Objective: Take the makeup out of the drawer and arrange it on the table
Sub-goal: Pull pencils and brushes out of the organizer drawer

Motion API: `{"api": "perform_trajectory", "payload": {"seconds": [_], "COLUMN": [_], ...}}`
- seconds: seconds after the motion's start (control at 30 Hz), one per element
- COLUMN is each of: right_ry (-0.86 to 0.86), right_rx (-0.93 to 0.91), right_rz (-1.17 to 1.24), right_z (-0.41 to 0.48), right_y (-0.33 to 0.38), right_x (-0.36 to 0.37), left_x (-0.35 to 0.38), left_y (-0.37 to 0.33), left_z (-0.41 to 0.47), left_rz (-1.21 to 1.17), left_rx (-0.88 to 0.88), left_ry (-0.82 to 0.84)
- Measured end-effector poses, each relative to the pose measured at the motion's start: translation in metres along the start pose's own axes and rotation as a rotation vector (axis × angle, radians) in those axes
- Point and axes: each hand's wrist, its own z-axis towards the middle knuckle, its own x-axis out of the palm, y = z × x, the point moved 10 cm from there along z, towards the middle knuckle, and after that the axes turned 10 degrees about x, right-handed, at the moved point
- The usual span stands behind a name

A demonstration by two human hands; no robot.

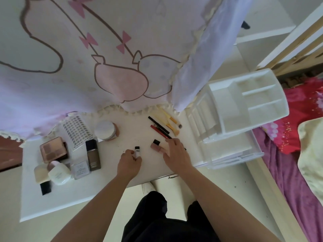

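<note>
On the white table (pixel 108 194), my left hand (pixel 128 163) pinches a small white tube with a black cap (pixel 137 151), standing upright. My right hand (pixel 175 152) rests over a pink bottle with a black cap (pixel 155 145) and touches the end of a red pencil (pixel 160 131). A black pencil (pixel 158 124) and several yellow-handled brushes (pixel 170 123) lie behind. At the left stand a foundation bottle (pixel 93 155), an eyeshadow palette (pixel 53 151), a powder jar (pixel 105 130), a lash card (pixel 76 133), a small clear-labelled box (pixel 80 169) and cream bottles (pixel 58 173).
A white organiser with clear drawers (pixel 234 123) stands at the table's right end, its lower drawer pulled out. A pink printed curtain (pixel 87 58) hangs behind the table. A bed with red and purple covers (pixel 297 137) lies to the right. My legs are below the table edge.
</note>
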Motion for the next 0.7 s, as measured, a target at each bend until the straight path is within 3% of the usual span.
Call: {"api": "perform_trajectory", "payload": {"seconds": [0.13, 0.27, 0.47, 0.6, 0.7], "right_ry": [-0.087, -0.296, -0.599, -0.394, -0.108], "right_rx": [-0.026, -0.023, 0.353, 0.826, 0.989], "right_rz": [0.075, 0.195, 0.407, 0.692, 1.147], "right_z": [-0.019, -0.044, -0.072, -0.078, -0.076], "right_y": [-0.031, -0.087, -0.219, -0.296, -0.319], "right_x": [-0.043, -0.102, -0.16, -0.14, -0.105], "left_x": [0.0, 0.016, 0.079, 0.13, 0.189], "left_y": [-0.023, -0.073, -0.135, -0.156, -0.158], "left_z": [-0.021, -0.037, -0.068, -0.087, -0.101], "left_rz": [0.162, 0.296, 0.083, -0.253, -0.662], "left_rx": [0.005, 0.134, 0.13, -0.029, -0.297], "left_ry": [-0.083, -0.158, -0.167, -0.12, 0.097]}}
